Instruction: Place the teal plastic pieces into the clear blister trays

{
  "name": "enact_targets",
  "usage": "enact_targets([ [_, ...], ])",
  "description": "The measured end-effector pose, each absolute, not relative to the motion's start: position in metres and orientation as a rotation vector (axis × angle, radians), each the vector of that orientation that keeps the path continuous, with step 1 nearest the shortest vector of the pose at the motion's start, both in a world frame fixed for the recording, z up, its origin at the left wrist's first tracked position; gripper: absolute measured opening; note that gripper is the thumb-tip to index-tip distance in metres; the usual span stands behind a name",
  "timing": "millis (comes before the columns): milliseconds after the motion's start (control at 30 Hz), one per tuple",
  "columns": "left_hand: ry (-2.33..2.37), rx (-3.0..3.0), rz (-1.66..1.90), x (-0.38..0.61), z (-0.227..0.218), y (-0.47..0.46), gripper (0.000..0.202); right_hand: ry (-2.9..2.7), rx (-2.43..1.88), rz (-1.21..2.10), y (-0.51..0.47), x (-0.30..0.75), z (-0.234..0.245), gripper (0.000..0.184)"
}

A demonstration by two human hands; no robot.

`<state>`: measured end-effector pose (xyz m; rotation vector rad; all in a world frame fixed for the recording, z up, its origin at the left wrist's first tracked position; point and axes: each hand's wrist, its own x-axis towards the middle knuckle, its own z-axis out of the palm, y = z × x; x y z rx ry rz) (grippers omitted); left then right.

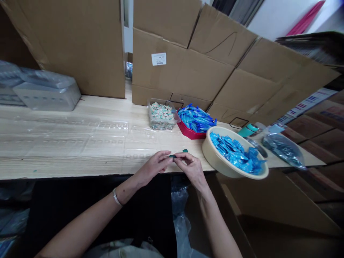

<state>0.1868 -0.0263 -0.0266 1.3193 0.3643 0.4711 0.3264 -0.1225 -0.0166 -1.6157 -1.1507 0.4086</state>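
Two pinches meet just over the near edge of the pale wood-grain table. The left hand, a silver bangle on its wrist, presses thumb and forefinger together on a small teal piece. The right hand closes its fingertips against the same spot, its other fingers curled, and a second teal bit shows just above them; whether the two bits are joined is too small to tell.

Flat clear plastic blister trays lie on the table to the left of a clear tub of speckled pieces. Beside the tub, a red tray holds blue pieces. A cream bowl of blue sachets sits tilted just right of the right hand, near a teal bottle and a bag of blue items. Cardboard sheets stand behind, and a plastic-wrapped box sits far left.
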Motion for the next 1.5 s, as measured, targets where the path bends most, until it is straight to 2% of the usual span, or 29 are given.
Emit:
enact_targets([
  [200, 0.357, 1.941, 0.933, 0.191, -0.042, -0.024, 0.021, -1.038, -1.598, 0.485, -0.123, 0.321, -0.019, 0.021],
  [300, 0.377, 1.958, 0.927, 0.192, -0.043, -0.022, 0.021, -1.135, -1.581, 0.437, -0.123, 0.316, -0.017, 0.027],
  [400, 0.399, 1.934, 0.864, 0.192, -0.042, -0.020, 0.022, -1.187, -1.576, 0.343, -0.121, 0.314, -0.017, 0.020],
  [533, 0.369, 2.028, 0.825, 0.190, -0.043, -0.017, 0.023, -1.207, -1.550, 0.308, -0.119, 0.309, -0.019, 0.020],
  [967, 0.219, 2.417, 0.964, 0.184, -0.042, -0.017, 0.028, -1.189, -1.553, 0.253, -0.121, 0.297, -0.017, 0.028],
  [1133, 0.254, 2.321, 0.924, 0.184, -0.041, -0.017, 0.027, -1.154, -1.566, 0.291, -0.124, 0.295, -0.016, 0.024],
  [1333, 0.319, 2.113, 0.897, 0.186, -0.044, -0.021, 0.023, -0.889, -1.409, 0.625, -0.125, 0.299, -0.021, 0.022],
  [1500, 0.361, 1.875, 0.821, 0.190, -0.051, -0.029, 0.013, -0.741, -1.343, 0.648, -0.128, 0.297, -0.037, 0.020],
])
